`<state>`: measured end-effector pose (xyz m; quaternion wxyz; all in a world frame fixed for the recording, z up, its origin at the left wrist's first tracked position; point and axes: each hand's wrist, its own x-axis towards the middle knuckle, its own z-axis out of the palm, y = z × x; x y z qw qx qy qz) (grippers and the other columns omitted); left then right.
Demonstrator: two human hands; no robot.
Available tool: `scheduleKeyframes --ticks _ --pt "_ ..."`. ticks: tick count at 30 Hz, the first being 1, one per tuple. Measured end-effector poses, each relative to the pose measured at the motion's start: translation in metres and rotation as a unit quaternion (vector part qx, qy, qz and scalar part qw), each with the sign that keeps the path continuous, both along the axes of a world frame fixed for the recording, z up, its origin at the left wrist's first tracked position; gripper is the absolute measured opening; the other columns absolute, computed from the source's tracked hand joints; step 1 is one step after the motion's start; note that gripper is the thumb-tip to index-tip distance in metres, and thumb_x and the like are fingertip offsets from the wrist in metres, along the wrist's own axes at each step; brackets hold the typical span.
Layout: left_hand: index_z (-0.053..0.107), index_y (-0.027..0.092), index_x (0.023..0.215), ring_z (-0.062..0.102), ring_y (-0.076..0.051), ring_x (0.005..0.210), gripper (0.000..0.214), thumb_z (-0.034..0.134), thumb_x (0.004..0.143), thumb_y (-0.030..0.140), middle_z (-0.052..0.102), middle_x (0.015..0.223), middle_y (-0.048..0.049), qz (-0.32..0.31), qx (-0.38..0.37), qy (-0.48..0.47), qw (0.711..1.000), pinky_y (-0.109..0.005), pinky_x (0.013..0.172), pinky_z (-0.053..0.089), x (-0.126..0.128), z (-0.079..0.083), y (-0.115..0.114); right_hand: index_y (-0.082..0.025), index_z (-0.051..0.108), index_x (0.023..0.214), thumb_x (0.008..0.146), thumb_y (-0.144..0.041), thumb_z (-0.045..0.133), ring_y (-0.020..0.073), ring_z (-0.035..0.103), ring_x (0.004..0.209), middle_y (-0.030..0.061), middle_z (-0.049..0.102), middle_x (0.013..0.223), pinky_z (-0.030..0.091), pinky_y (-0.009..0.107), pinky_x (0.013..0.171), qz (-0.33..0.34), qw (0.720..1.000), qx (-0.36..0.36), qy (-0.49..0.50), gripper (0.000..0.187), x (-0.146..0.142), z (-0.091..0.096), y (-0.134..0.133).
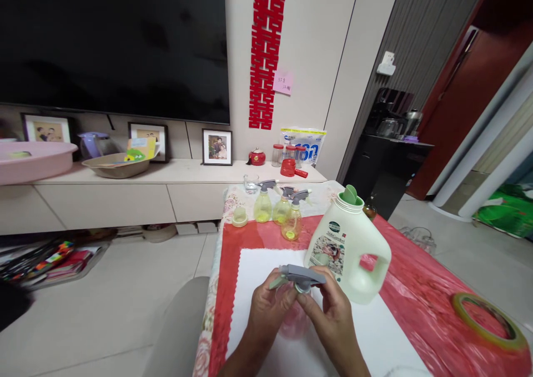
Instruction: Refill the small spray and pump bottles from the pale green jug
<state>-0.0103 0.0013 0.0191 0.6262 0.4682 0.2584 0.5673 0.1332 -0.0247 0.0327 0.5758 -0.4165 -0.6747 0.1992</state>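
My left hand [266, 307] and my right hand [334, 316] are both closed around a pink see-through spray bottle [293, 320] above a white sheet [245, 288]. Its grey trigger head [305, 275] sits on the neck, nozzle pointing left. Thumbs and fingers of both hands press at the neck, just under the head; they hide part of the bottle. Just beyond my right hand stands a large pale green detergent jug [353, 244], its green cap [351, 194] in the mouth. Three yellowish spray bottles [292, 221] with grey heads stand farther back, beside a small yellowish cap [240, 216].
A roll of tape [489, 321] lies on the red table cover [433, 288] at the right. Behind the table, a low cabinet [183, 171] carries picture frames, glass jars, a red ladle-like item [288, 168] and a pink basin [37, 163]. A glass pitcher [250, 184] stands at the far table edge.
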Motion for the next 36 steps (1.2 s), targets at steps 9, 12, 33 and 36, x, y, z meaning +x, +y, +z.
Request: scheduleKeyframes --ticks 9,12,33,36 --pt "0.075 0.017 0.105 0.068 -0.027 0.099 0.037 0.081 0.078 0.042 0.076 0.100 -0.0097 -0.003 -0.014 0.003 1.000 -0.038 0.094 0.052 0.002 0.003 0.000 -0.026 0.065 0.124 0.106 -0.036 0.052 0.0112 0.055 0.106 0.0035 0.054 0.112 0.046 0.018 0.092 0.050 0.998 -0.018 -0.037 0.024 0.007 0.016 -0.004" --pt "0.074 0.017 0.100 0.068 -0.026 0.098 0.034 0.080 0.079 0.043 0.075 0.098 -0.0088 0.001 -0.017 -0.002 1.000 -0.037 0.092 0.052 0.001 0.004 -0.001 -0.023 0.066 0.119 0.105 -0.035 0.055 0.0121 0.055 0.106 0.0042 0.054 0.111 0.047 0.019 0.091 0.046 0.998 -0.019 -0.026 0.022 0.007 0.014 -0.004" --pt "0.074 0.016 0.101 0.068 -0.026 0.097 0.035 0.079 0.080 0.044 0.075 0.098 -0.0096 -0.001 -0.002 -0.010 1.000 -0.038 0.094 0.052 0.000 0.004 -0.003 -0.022 0.065 0.118 0.103 -0.037 0.058 0.0137 0.056 0.110 0.0054 0.055 0.114 0.049 0.020 0.095 0.043 0.999 -0.017 -0.009 0.022 0.006 0.012 -0.003" --pt "0.074 0.016 0.101 0.068 -0.026 0.096 0.036 0.078 0.081 0.045 0.074 0.098 -0.0093 0.000 -0.008 -0.006 1.000 -0.038 0.093 0.052 -0.001 0.005 -0.002 -0.020 0.063 0.114 0.098 -0.037 0.066 0.0142 0.056 0.108 0.0054 0.055 0.112 0.051 0.021 0.092 0.021 1.000 -0.008 0.008 0.023 0.003 0.003 0.000"
